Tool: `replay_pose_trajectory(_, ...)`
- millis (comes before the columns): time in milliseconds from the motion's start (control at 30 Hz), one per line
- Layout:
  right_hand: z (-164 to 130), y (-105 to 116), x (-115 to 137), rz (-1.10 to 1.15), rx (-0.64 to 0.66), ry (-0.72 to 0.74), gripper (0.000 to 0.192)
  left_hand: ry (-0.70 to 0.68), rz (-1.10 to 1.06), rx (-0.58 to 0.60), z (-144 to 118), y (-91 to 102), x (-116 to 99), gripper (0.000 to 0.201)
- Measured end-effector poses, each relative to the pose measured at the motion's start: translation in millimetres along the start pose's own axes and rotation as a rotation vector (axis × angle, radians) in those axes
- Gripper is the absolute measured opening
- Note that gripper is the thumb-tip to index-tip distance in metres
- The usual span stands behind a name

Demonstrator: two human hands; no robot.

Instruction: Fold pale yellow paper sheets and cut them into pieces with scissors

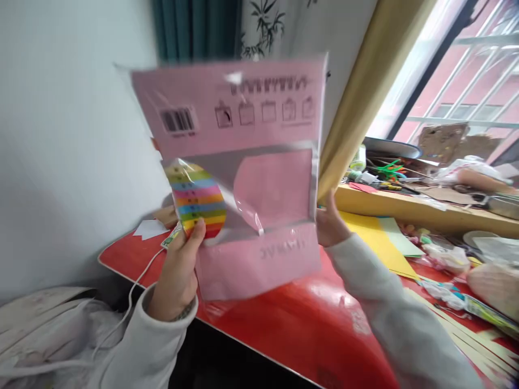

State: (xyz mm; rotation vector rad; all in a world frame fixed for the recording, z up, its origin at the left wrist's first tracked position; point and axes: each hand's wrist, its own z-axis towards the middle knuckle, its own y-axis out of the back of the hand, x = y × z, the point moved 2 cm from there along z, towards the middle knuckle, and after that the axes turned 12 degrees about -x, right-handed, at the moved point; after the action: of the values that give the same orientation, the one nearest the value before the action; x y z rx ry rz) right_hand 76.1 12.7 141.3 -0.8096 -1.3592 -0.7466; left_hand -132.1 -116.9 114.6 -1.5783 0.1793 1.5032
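A flat pink packet (259, 275) in clear plastic stands upright before me, slightly blurred. A barcode and a row of small line drawings are printed on its upper part, and a rainbow-striped shape (198, 200) shows at its left. My left hand (180, 275) grips the packet's lower left edge, thumb on the front and fingers hidden behind. Beside the right edge is my right hand (332, 224), its thumb stretched upward. The other fingers of that hand are behind the packet, and I cannot tell whether they touch it.
Below lies a red table (304, 324). Yellow paper (377, 243), paper strips (466, 335) and plastic bags (450, 256) lie on its right side. The window sill (405, 208) is cluttered with craft items. A white cable (138, 281) hangs over the table's left edge.
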Motion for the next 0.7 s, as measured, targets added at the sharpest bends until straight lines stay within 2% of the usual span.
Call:
replay_pose_trajectory(67,-32.4,21.2,0.2,0.02,0.009,-0.019,0.066,0.141,0.014,0.042,-15.2,-4.8,14.1,0.032)
replay_pose_trajectory(133,-63.1,32.9,-4.2,0.015,-0.085,-0.027,0.05,0.249,0.032,0.079,-29.2,-12.2,25.8,0.033)
replay_pose_trajectory(233,-100.4,37.3,-12.9,0.041,-0.231,-0.063,0.049,0.357,0.071,0.13,-44.8,-23.1,38.1,0.034)
replay_pose_trajectory(333,-133.6,39.8,-15.3,0.054,-0.316,-0.11,0.047,0.429,0.096,0.168,-59.4,-32.4,45.2,0.034)
replay_pose_trajectory(400,-160.0,43.6,-14.2,0.07,-0.347,-0.045,0.046,0.473,0.077,0.149,-74.9,-40.4,48.5,0.034)
replay_pose_trajectory(533,-220.4,49.9,-26.8,0.144,-0.411,0.324,0.067,0.542,-0.134,0.026,-131.4,-65.6,56.0,0.039)
replay_pose_trajectory(600,-244.9,52.7,-45.0,0.134,-0.519,0.365,0.061,0.629,-0.241,0.061,-168.3,-81.4,63.3,0.042)
replay_pose_trajectory(633,-255.4,55.1,-54.1,0.129,-0.588,0.373,0.061,0.68,-0.271,0.116,-186.2,-88.7,67.9,0.044)
replay_pose_trajectory(700,-276.2,64.7,-69.9,0.087,-0.782,0.345,0.056,0.748,-0.28,0.211,-216.7,-97.9,77.8,0.048)
